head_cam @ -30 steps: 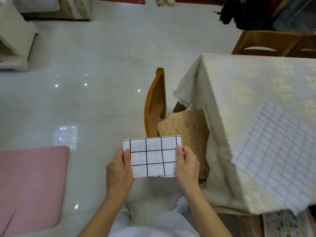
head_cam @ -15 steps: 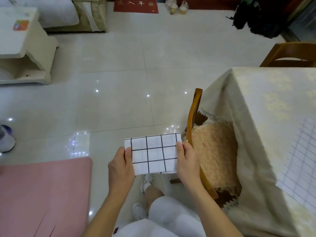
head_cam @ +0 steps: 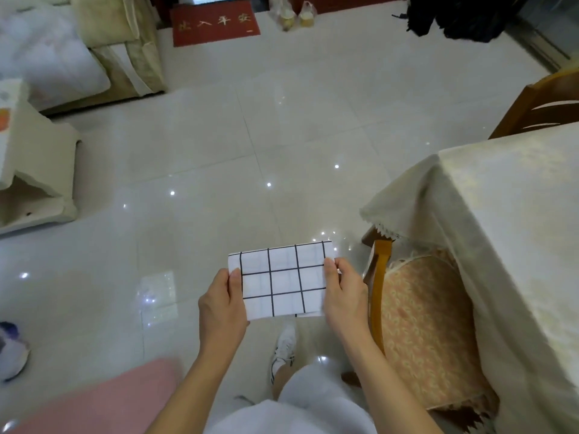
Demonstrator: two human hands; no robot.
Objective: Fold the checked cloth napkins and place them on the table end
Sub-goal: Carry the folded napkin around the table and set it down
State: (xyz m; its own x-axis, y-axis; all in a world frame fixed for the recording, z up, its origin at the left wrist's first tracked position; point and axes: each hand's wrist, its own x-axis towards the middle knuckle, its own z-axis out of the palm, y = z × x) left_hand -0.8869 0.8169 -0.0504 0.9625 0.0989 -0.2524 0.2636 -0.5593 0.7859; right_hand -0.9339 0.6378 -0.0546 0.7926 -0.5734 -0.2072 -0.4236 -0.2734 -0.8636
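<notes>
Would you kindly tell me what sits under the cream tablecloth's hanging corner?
Under the cream lace-edged tablecloth, a wooden chair with a peach patterned cushion is tucked in. The cloth hides the table's legs and the chair's far side.

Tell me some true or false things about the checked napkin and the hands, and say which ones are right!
1. Both hands hold the folded napkin. True: the left hand and right hand each pinch a short edge.
2. The napkin lies on the table. False: it is held in the air over the floor.
3. A wooden chair is tucked beside the table. True.
4. The napkin's lines are red. False: they are dark on white.
5. A pink mat lies on the floor at lower left. True.
</notes>
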